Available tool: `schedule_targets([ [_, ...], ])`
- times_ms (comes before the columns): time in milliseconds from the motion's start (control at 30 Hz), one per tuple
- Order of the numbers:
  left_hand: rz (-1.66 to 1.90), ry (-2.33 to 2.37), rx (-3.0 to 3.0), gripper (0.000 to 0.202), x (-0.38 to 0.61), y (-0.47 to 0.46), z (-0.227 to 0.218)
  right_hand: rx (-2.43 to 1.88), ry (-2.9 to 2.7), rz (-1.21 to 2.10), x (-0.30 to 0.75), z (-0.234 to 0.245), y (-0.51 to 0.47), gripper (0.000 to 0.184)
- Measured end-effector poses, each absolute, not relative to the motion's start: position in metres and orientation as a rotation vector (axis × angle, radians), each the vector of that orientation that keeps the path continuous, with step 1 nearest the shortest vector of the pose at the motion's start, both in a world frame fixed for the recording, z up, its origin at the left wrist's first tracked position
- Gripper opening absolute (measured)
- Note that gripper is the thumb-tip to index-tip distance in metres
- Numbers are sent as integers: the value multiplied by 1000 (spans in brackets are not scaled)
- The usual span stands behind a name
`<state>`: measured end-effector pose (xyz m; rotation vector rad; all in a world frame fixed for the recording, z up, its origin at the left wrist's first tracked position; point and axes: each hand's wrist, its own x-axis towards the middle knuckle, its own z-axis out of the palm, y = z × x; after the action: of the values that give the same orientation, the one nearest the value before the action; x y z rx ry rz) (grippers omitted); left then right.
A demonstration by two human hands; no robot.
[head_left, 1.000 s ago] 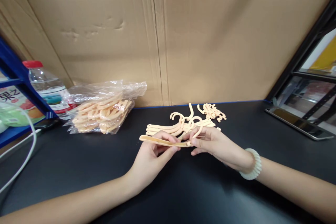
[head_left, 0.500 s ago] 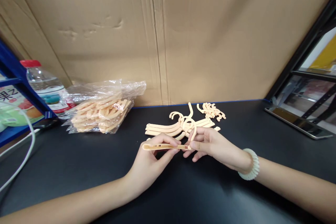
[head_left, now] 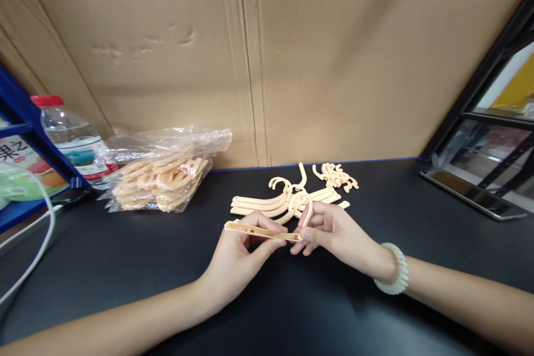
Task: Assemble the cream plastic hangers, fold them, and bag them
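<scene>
Between thumb and fingers, my left hand (head_left: 246,258) pinches a peach-coloured plastic hanger arm (head_left: 254,230), its hollow side facing me. At the arm's right end, my right hand (head_left: 334,231) grips a curved hanger hook (head_left: 310,208) of the same colour. Hook and arm meet at my right thumb; whether they are joined I cannot tell. Just behind my hands lies a stack of hanger arms with hooks (head_left: 261,206), partly hidden by my fingers. Beyond it, to the right, sits a small heap of loose hooks (head_left: 337,175).
A clear plastic bag (head_left: 162,178) of hanger parts lies at the back left, beside a red-capped bottle (head_left: 81,139) and a blue shelf frame. A white cable (head_left: 45,245) curves along the left. At the right lies a tablet-like device (head_left: 471,194). Cardboard (head_left: 354,67) walls the back.
The left end of the hanger arm has tipped up slightly, so it now slopes down to the right. My right wrist has shifted a little left and down. Both hands keep their grip.
</scene>
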<state>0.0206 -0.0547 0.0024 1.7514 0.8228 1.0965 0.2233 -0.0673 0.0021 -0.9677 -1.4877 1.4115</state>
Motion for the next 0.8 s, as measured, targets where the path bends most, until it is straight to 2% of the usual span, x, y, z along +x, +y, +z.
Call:
schedule_targets([
  [533, 1050, 770, 1432, 17, 22, -52, 1, -965, -1447, 1354, 217, 2, -70, 28],
  [800, 1079, 812, 1447, 17, 21, -53, 4, -979, -1411, 1359, 215, 1, -72, 31],
])
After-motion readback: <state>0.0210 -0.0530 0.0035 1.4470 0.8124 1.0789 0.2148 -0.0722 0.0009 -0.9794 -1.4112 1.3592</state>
